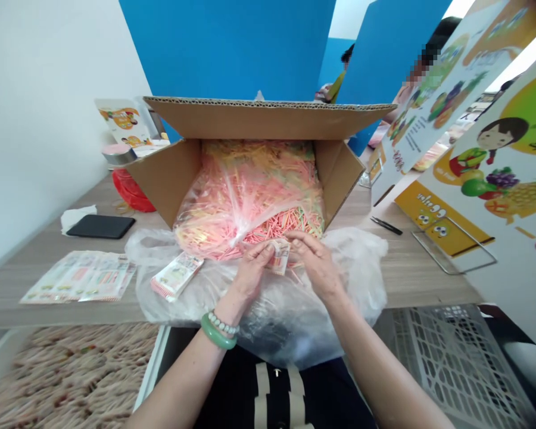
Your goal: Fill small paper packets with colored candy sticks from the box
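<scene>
A small printed plastic packet [279,257] is pinched between the thumb and fingers of my left hand [252,268]. My right hand [316,262] has its fingertips closed at the packet's upper right edge; whether a thin stick is also between them is too small to tell. Just beyond both hands, a large clear bag [239,208] of thin pink, yellow and green sticks [290,223] lies in an open cardboard box [268,119], its mouth towards me. Left of my left hand, a stack of printed packets [177,276] rests on crumpled clear plastic [361,262].
More flat packets [80,275] and a black phone [100,226] lie on the left. Tape [118,154] and a red object [133,189] stand beside the box. Tweezers [386,225] are at right, near printed boards [495,179]. Below are a filled bin [71,375] and a grey crate [460,357].
</scene>
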Available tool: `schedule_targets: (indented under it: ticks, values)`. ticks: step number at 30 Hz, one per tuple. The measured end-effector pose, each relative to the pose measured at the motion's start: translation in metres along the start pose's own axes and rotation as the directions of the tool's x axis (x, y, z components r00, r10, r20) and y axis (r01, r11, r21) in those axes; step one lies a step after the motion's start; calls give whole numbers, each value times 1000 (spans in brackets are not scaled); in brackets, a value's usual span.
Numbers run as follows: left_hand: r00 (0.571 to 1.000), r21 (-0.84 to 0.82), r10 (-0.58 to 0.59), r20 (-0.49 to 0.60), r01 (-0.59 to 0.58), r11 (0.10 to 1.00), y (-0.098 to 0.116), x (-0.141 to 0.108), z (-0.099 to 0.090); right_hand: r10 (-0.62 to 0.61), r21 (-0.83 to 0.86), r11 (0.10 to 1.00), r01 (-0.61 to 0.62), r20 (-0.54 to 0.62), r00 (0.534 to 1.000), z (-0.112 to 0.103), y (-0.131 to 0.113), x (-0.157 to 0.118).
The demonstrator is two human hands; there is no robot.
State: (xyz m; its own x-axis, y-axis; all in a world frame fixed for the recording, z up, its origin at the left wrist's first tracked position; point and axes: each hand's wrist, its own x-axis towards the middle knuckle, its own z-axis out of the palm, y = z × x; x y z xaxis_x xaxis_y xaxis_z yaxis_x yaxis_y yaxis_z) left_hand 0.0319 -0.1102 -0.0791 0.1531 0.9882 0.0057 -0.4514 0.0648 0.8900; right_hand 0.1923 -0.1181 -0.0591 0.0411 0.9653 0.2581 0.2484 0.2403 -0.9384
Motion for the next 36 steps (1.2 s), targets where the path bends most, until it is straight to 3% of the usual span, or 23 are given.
schedule_targets:
  ticks: [3, 7, 12, 17, 20, 24, 30, 34, 36]
  values:
    - [998, 30, 65, -22, -65, 997, 0, -8, 0, -45, -78, 996, 45, -3, 999, 15, -7, -6]
    - [997, 38, 57, -57, -55, 998, 3, -22, -5, -136, -219, 967, 129, -15, 991, 30, -7, -11]
    - [978, 84, 65, -198, -49, 995, 21, -39, -29, -110, -137, 981, 135, 172, 979, 47, -4, -17]
    - [913, 84, 81, -399, -51, 995, 49, -59, -62, -58, -141, 984, 106, 306, 950, 76, -13, -36]
    - [927, 40, 43, -373, -30, 999, 63, -67, -70, 1, -53, 998, 24, 419, 908, 101, -21, -43]
    - [944, -45, -14, -329, -1, 999, 69, -75, -74, 81, 100, 986, -135, 420, 904, 127, -25, -42]
    - [952, -21, 21, -306, -29, 999, 75, -84, -94, 56, 40, 996, -81, 428, 902, 147, -26, -46]
    - [942, 143, 50, -332, -2, 990, 101, -95, -125, 19, -49, 999, 8, 532, 846, 143, -29, -55]
    - [888, 299, 139, -439, -2, 954, 119, -97, -156, 12, -89, 995, 50, 594, 804, 137, -28, -57]
